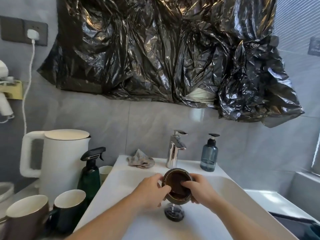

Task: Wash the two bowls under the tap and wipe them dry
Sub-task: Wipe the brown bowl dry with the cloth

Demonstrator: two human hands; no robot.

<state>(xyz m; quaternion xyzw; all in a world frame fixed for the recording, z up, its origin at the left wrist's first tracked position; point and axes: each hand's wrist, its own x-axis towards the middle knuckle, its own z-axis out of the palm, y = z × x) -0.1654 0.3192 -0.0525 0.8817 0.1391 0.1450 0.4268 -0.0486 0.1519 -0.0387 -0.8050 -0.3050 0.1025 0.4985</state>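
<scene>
- I see the left hand (150, 191) curled round the left side of the bowl (177, 186), thumb on the near rim, fingers on the outer wall.
- The right hand (200, 190) grips the bowl's right side; its fingers (187, 184) reach over the rim onto the dark inner face.
- The bowl sits between both hands, tilted with its mouth toward me, above the sink (233, 193) basin.
- The drain (173, 213) lies just below the hands.
- The tap (174, 149) stands beyond the hands; I cannot tell whether water runs.
- A crumpled cloth (140, 160) rests on the sink ledge, beyond the left hand.
- A blue soap bottle (209, 154) stands beyond the right hand, beside the tap.
- Left of the left hand, on the tabletop (22, 192): a spray bottle (90, 172), a white kettle (60, 163), a brown mug (26, 217) and a dark mug (70, 207).
- I see only one bowl.
</scene>
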